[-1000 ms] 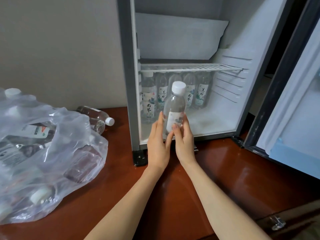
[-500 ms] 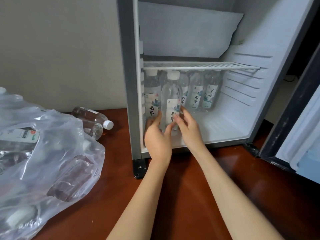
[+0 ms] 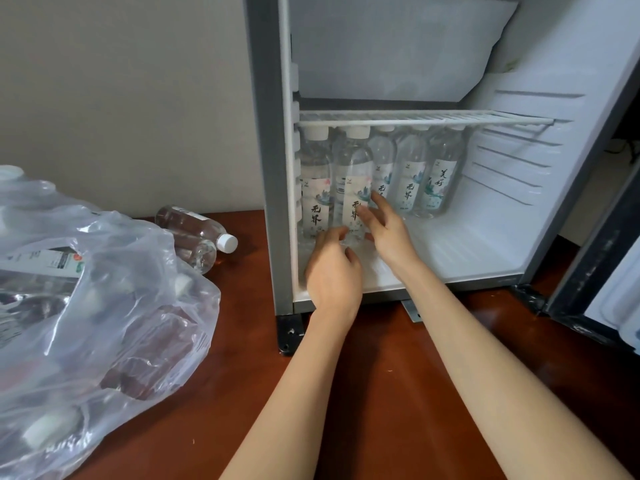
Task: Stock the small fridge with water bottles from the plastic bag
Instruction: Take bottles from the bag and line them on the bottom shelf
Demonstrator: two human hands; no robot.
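Bottle (image 3: pixel 353 181) in fridge (image 3: pixel 266 168), L hand (image 3: pixel 334 275) at base, R hand (image 3: pixel 388 233) on label.

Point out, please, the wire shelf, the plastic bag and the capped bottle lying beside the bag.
wire shelf (image 3: pixel 426 122): head view, on its front rail.
plastic bag (image 3: pixel 114 306): head view, on its crumpled side facing the fridge.
lying bottle (image 3: pixel 227 243): head view, on its white cap.

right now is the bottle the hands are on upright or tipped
Upright: the bottle stands in the fridge, white cap up under the wire shelf.
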